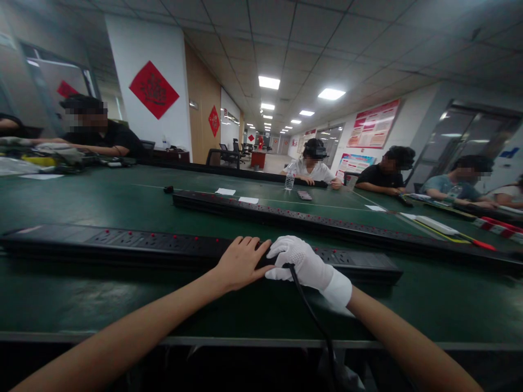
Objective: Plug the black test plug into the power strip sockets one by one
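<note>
A long black power strip (159,247) with a row of red-marked sockets lies across the green table in front of me. My bare left hand (241,264) grips it near the middle, fingers over the top and thumb stretched towards the right hand. Beside it, my right hand (300,261) wears a white dotted glove and is closed around a black plug (289,266) at the strip. From this plug a black cable (312,316) hangs down over the table's front edge. The glove hides most of the plug, so I cannot tell whether its pins are in a socket.
Behind lies a second long power strip (286,215). White paper pieces (248,200) and a water bottle (290,178) are further back. One person (314,163) sits opposite, others at left and right. A white strip (439,226) lies at right on the green table (122,310).
</note>
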### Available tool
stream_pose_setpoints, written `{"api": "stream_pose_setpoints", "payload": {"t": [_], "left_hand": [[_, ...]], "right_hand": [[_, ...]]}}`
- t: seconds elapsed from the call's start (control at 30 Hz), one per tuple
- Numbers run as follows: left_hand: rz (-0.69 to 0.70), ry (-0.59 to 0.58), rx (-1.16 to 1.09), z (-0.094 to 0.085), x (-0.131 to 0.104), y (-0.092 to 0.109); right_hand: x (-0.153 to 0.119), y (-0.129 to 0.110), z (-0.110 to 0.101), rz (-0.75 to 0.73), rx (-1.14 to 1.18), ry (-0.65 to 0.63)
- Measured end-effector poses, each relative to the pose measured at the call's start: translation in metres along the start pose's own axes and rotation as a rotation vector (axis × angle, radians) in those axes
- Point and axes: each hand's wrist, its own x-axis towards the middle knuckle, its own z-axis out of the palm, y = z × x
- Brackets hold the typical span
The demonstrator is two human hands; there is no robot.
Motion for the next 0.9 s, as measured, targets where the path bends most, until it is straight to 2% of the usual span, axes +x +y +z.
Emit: {"api": "stream_pose_setpoints", "payload": {"t": [0.67,0.9], "left_hand": [[0.001,-0.028,-0.004,-0.0001,0.0011,-0.0017],[0.019,-0.037,0.008,-0.0019,0.0006,-0.0024]], "right_hand": [[0.0005,-0.0050,-0.0041,0.029,-0.011,-0.027],[0.0003,-0.0032,-0.0073,0.004,-0.001,-0.078]]}}
